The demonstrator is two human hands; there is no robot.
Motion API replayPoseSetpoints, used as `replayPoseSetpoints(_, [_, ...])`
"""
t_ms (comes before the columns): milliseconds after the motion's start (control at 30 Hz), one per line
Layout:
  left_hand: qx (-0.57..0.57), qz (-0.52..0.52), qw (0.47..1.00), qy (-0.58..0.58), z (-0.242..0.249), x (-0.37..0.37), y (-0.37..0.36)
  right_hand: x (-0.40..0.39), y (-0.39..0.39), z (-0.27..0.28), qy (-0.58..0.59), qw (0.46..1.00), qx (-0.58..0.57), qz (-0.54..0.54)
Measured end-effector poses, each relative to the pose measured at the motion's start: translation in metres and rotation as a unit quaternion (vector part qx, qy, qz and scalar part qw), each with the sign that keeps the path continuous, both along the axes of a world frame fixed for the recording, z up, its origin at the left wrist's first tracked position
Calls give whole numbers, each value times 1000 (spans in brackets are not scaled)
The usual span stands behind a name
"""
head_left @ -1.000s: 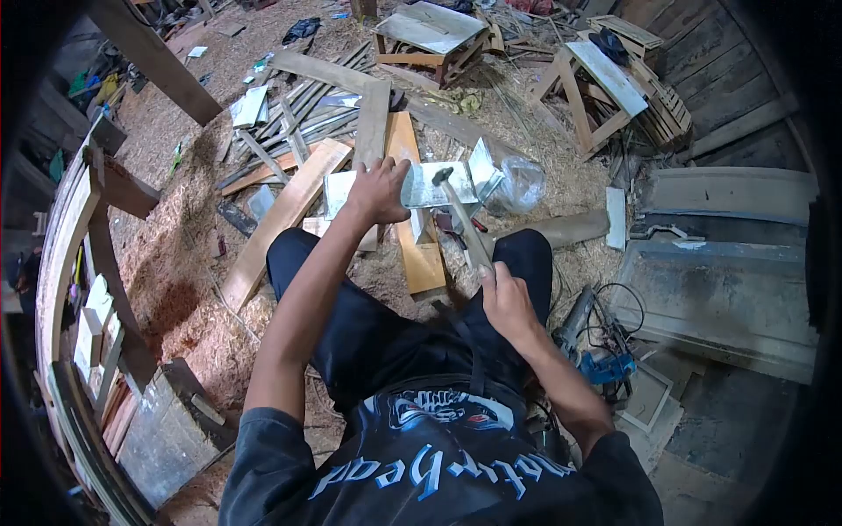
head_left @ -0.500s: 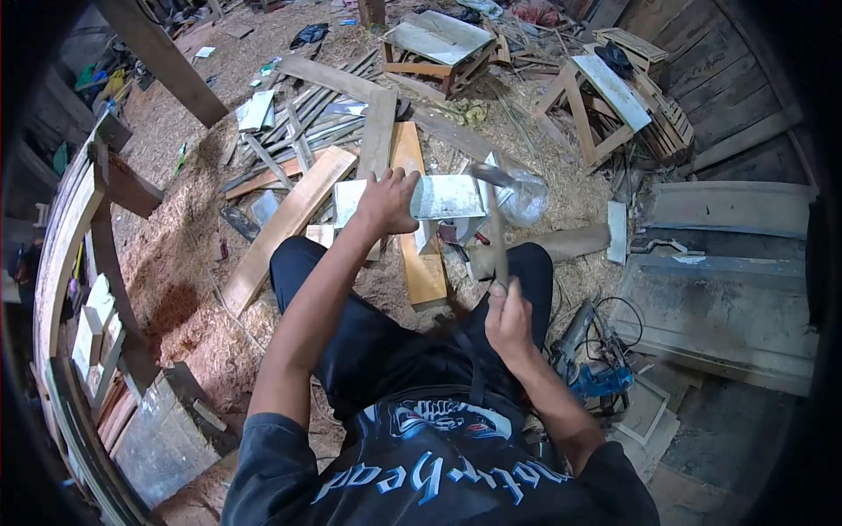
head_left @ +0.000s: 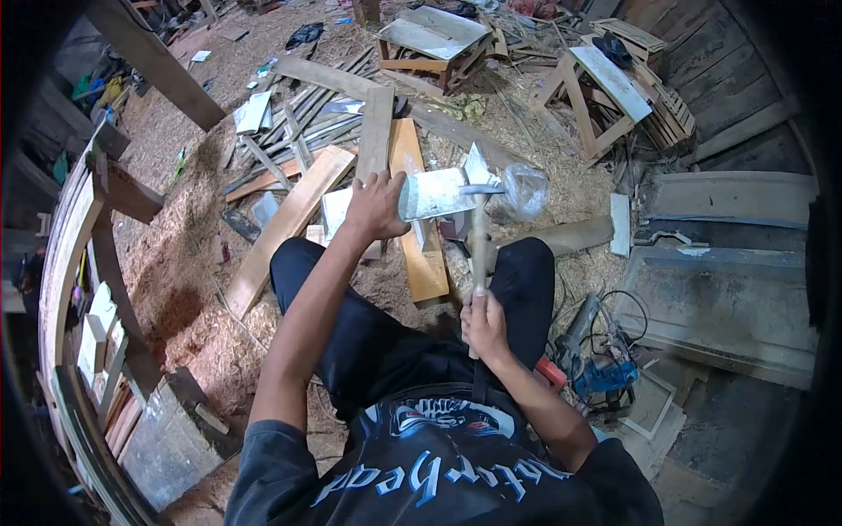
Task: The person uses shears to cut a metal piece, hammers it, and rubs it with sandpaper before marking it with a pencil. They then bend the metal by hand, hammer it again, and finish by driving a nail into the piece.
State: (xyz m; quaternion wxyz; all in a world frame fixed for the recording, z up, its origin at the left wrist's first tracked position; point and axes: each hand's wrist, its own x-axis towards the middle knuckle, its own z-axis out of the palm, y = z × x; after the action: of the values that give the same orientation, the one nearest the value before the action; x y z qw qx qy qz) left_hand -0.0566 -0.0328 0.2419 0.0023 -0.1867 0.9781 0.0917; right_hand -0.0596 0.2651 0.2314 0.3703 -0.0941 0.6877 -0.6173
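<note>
My left hand (head_left: 377, 207) lies with spread fingers over the left part of a whitish board (head_left: 431, 195), pressing on its upper face. My right hand (head_left: 483, 323) is wrapped round the wooden handle of a hammer (head_left: 480, 237). The hammer's metal head is at the board's right end, close to an upright pale piece (head_left: 474, 165); whether they touch is unclear. Under the board, a small pale support shows above an orange-brown plank (head_left: 427, 273).
Crumpled clear plastic (head_left: 526, 191) lies right of the hammer head. A long plank (head_left: 289, 230) slants at the left. A blue power tool (head_left: 607, 377) with a cable sits by my right knee. Farther off stand two small wooden frames (head_left: 436, 33) with pale tops.
The hammer has moved left and its head now meets the board's right end area. My right hand has shifted left and lower. The board has tilted, its left end nearer me.
</note>
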Motion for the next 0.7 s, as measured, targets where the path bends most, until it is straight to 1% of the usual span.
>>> replayPoseSetpoints(33, [0,8,1000,-4,-1,0,2,4,-1,3,-32,998,-19,-43])
replayPoseSetpoints(67, [0,15,1000,-6,-1,-2,5,4,0,-23,110,994,15,-1])
replayPoseSetpoints(167, [-1,34,999,1,0,-5,9,-4,-1,2,-30,997,57,40])
replayPoseSetpoints(200, [1,40,999,6,0,-6,10,-1,-3,2,-18,1000,15,1])
replayPoseSetpoints(267, [11,51,999,3,1,-6,12,-2,-4,-16,21,999,32,35])
replayPoseSetpoints(300, [15,58,998,1,2,-6,12,-3,-9,-12,41,997,39,54])
replayPoseSetpoints(333, [24,62,998,-8,2,-4,11,-6,-7,-6,2,997,66,52])
replayPoseSetpoints(433, [41,74,996,-19,5,-3,9,2,-10,9,4,998,-13,-58])
replayPoseSetpoints(467, [43,75,996,-17,5,-1,10,-3,-7,-9,45,998,41,-11])
replayPoseSetpoints(567, [45,72,996,-16,6,-1,11,-12,1,-25,140,986,60,67])
replayPoseSetpoints(600, [45,73,996,-12,7,-4,8,-6,-2,-15,78,996,30,10])
replayPoseSetpoints(700, [29,71,997,6,6,-5,11,-13,-5,-4,39,987,137,73])
